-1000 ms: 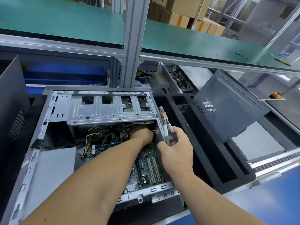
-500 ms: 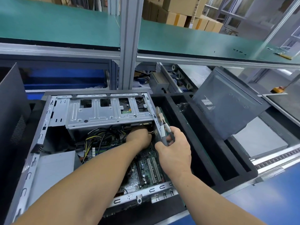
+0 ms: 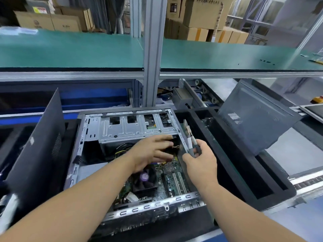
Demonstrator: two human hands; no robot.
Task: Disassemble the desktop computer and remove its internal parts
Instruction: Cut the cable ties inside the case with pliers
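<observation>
Under both hands: open computer case (image 3: 83, 137) lying on its side, side panel off, circuit board (image 3: 174, 179) exposed along the bottom. Hands sit apart, one over the case and one at its right edge.

Left hand (image 3: 152, 152) is inside the case, just below the metal drive cage (image 3: 136, 127). Fingers are stretched out, pointing right, motion-blurred. Can't tell if it's touching or holding anything; a small tan connector or wire end (image 3: 176, 147) shows just past its fingertips.

Right hand (image 3: 201, 159) is at the case's right wall, fingers curled around the grey handles of a pair of pliers (image 3: 191, 142). Pliers point up and away along the case edge, tips above the rim.

Below the left hand: fan and heatsink (image 3: 145, 179), purple sticker on the hub. Yellow and black cables (image 3: 120, 149) bunch just left of that hand, under the drive cage. White expansion slots sit below the right hand.

Right of the right hand: black foam tray (image 3: 244, 172) with deep compartments, just beside the case. A dark side panel (image 3: 258, 117) leans tilted over its far end. Another dark panel (image 3: 38, 151) stands left of the case, well clear of the left hand.

Above the hands: green shelf (image 3: 70, 49) on a grey metal post (image 3: 153, 49), cardboard boxes (image 3: 201, 14) behind it.
</observation>
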